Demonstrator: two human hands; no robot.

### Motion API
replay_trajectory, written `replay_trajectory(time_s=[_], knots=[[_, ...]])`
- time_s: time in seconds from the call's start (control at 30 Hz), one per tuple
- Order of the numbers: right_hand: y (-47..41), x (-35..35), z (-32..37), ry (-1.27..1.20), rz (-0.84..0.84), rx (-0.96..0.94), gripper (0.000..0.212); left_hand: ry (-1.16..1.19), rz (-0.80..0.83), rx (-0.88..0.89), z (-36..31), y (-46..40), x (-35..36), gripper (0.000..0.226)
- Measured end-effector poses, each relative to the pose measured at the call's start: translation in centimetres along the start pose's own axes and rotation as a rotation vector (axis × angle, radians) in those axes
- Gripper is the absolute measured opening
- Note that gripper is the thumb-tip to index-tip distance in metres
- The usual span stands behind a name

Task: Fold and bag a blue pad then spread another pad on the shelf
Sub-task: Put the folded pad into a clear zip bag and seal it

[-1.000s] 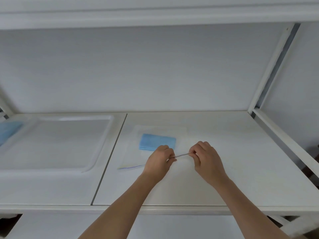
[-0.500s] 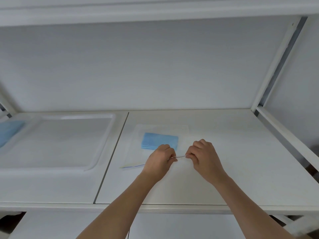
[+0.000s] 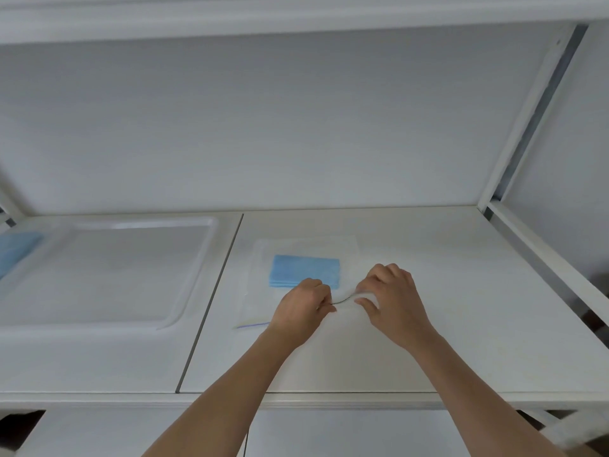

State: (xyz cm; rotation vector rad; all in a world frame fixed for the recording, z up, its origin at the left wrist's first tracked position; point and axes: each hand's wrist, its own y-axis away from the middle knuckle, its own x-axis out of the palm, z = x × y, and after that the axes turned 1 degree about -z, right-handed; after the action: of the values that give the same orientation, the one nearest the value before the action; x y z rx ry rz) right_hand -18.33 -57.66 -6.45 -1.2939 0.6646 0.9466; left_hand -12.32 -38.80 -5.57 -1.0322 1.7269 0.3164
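A folded blue pad [image 3: 304, 271] lies inside a clear zip bag [image 3: 260, 285] flat on the white shelf [image 3: 461, 291]. My left hand [image 3: 304, 308] pinches the bag's near edge at its zip strip. My right hand [image 3: 390, 298] pinches the same strip a little to the right, lifting it slightly off the shelf. The strip's purple line [image 3: 252, 325] shows to the left of my left hand. Another blue pad [image 3: 14, 252] lies at the far left edge, partly cut off by the frame.
A clear plastic tray [image 3: 108, 272] sits on the left shelf panel. A dark seam [image 3: 211, 301] divides the two panels. White upright posts and a side rail [image 3: 540, 245] bound the shelf on the right. An upper shelf hangs overhead.
My hands have drawn closer together along the zip strip, then my right hand has lifted its end slightly. The head view has shifted a little.
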Motion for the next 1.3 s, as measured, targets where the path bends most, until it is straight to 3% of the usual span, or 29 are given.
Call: replay_trajectory(time_s=[0.1,0.2,0.47,0.6,0.67,0.77,0.93,1.03,1.07,1.2,1.3], knots=[[-0.2,0.3,0.8,0.026,0.026,-0.05,0.025,-0.015,0.001,0.02,-0.3,-0.2,0.1,0.019],[-0.5,0.6,1.3,0.021,0.018,-0.1,0.011,-0.027,0.007,0.046,-0.5,-0.3,0.0,0.02],[-1.0,0.1,0.8,0.099,0.051,0.027,0.026,-0.01,-0.002,0.05,1.6,0.6,-0.8,0.016],[-0.7,0.4,1.2,0.131,0.055,0.0,0.015,-0.007,0.009,0.044,1.9,0.6,-0.7,0.014],[-0.7,0.7,1.7,0.13,0.07,-0.042,0.027,-0.003,0.015,0.051,1.9,0.5,-0.6,0.014],[-1.1,0.8,1.7,0.129,0.055,-0.072,0.013,-0.009,0.051,0.069,2.3,0.7,-0.7,0.016],[-0.8,0.1,0.6,0.256,0.077,0.058,0.02,-0.028,0.101,0.041,5.2,2.2,-1.9,0.013],[-0.5,0.2,1.5,0.212,0.119,0.02,0.051,0.003,0.088,0.038,6.0,2.9,-2.4,0.004],[-0.6,0.4,2.4,0.158,0.118,-0.043,0.053,0.02,0.076,0.05,5.9,3.0,-2.5,0.003],[-0.8,2.0,5.8,0.029,0.066,-0.215,0.007,0.087,0.029,0.06,5.4,3.5,-2.8,0.004],[-0.8,2.7,6.0,0.037,0.054,-0.163,0.013,0.117,-0.032,0.019,6.5,4.8,-3.5,0.009]])
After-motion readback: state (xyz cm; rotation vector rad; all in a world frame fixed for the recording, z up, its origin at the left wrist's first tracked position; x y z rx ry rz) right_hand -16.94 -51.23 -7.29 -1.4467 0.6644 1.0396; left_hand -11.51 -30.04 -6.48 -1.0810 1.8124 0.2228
